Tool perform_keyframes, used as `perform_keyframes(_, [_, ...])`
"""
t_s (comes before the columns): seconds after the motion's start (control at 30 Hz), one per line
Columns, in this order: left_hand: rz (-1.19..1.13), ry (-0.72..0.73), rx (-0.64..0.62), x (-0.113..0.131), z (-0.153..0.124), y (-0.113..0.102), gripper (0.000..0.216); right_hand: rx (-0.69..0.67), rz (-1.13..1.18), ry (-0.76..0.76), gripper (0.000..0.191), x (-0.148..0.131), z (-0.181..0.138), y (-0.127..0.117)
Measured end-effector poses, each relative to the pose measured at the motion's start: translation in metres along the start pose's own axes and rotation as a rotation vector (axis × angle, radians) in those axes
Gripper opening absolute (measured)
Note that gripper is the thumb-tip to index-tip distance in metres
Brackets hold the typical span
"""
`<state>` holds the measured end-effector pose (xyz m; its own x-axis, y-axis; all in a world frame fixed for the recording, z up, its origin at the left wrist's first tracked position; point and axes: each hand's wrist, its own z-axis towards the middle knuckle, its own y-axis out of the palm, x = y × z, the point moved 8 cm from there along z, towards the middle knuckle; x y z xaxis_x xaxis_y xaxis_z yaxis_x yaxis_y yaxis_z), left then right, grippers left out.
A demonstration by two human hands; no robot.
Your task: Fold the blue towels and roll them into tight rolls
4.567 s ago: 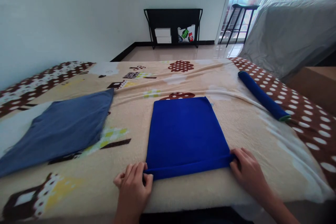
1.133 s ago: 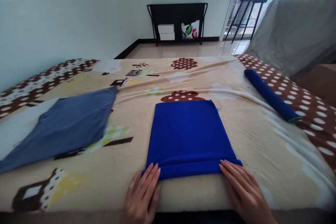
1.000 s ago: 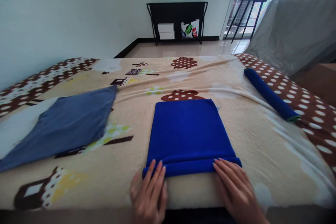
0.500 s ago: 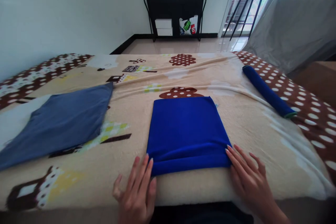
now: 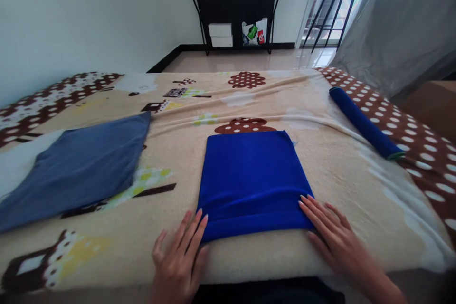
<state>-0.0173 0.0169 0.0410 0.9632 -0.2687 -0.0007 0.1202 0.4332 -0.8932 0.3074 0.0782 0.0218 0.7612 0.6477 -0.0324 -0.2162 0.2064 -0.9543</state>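
- The bed, under a beige patterned blanket, fills the scene. Its near edge runs left to right just in front of the person.
- A grey-blue cloth lies flat on the left side of the bed, well apart from both hands.
- The bright blue cloth lies flat at the middle of the bed, straight ahead of the hands and reaching away from them toward the far side.
- Its near edge is turned over into a low rolled band. The long axis of the band runs left to right, across the line of the arms.
- A rolled blue towel lies far right on the dotted border, angled near-right to far-left, well apart from the cloth.
- The right hand is flat and open, fingers spread, gripping nothing. Its fingertips touch the right end of the band.
- The left hand is likewise flat and open with nothing in it, its fingertips at the left end of the band.
- Neither hand is clearly nearer. They flank the band, one at each end.
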Motion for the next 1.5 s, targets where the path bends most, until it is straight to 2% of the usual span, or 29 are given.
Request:
perform_keyframes(0.07, [-0.024,0.005,0.047,0.001,-0.003,-0.013,0.053,0.008,0.030,-0.014,0.062,0.007,-0.009,-0.006])
perform_keyframes(0.2, [-0.127,0.120,0.118,0.021,-0.001,-0.030,0.053,0.120,0.048,0.003,0.057,0.011,-0.021,-0.019])
perform_keyframes(0.33, [-0.140,0.130,0.096,0.025,0.003,-0.020,0.046,0.151,0.075,0.004,0.049,0.015,-0.024,-0.011])
perform_keyframes(0.47, [-0.112,0.050,0.137,0.015,0.012,-0.008,0.038,0.187,0.155,0.062,0.034,0.025,-0.012,-0.004])
perform_keyframes(0.6, [-0.138,-0.018,0.187,0.011,0.025,-0.014,0.029,0.214,0.199,0.132,0.022,0.030,0.002,-0.013])
perform_keyframes(0.77, [-0.162,-0.004,0.062,0.007,0.029,-0.013,0.033,0.156,0.207,0.123,0.020,0.034,-0.001,-0.019])
perform_keyframes(0.87, [-0.070,-0.047,0.071,0.008,0.026,-0.012,0.031,0.207,0.130,0.154,0.017,0.036,-0.007,-0.021])
perform_keyframes(0.93, [0.022,-0.131,0.156,0.018,0.027,-0.015,0.029,0.295,0.050,0.205,0.018,0.026,-0.006,-0.024])
perform_keyframes(1.0, [0.015,-0.122,0.246,0.045,0.031,-0.017,0.028,0.375,0.023,0.186,0.027,0.000,0.002,-0.027])
perform_keyframes(1.07, [-0.115,0.030,0.310,0.079,0.037,-0.016,0.031,0.351,0.058,0.045,0.041,-0.036,0.017,-0.022])
perform_keyframes(1.13, [-0.222,0.201,0.281,0.100,0.039,-0.010,0.037,0.242,0.088,-0.108,0.048,-0.061,0.027,-0.012])
perform_keyframes(1.2, [-0.222,0.271,0.188,0.091,0.033,-0.001,0.042,0.170,0.073,-0.151,0.048,-0.056,0.026,-0.005])
perform_keyframes(1.27, [-0.167,0.243,0.105,0.060,0.020,0.003,0.046,0.154,0.040,-0.118,0.049,-0.031,0.015,-0.003])
perform_keyframes(1.37, [-0.066,0.124,0.121,0.021,0.005,-0.004,0.047,0.162,-0.005,-0.046,0.051,-0.004,-0.001,-0.007])
perform_keyframes(1.43, [-0.047,0.066,0.168,0.027,0.008,-0.010,0.046,0.197,-0.001,-0.011,0.048,-0.013,0.005,-0.014])
perform_keyframes(1.5, [-0.131,0.092,0.204,0.055,0.023,-0.012,0.042,0.228,0.044,-0.041,0.042,-0.042,0.023,-0.021])
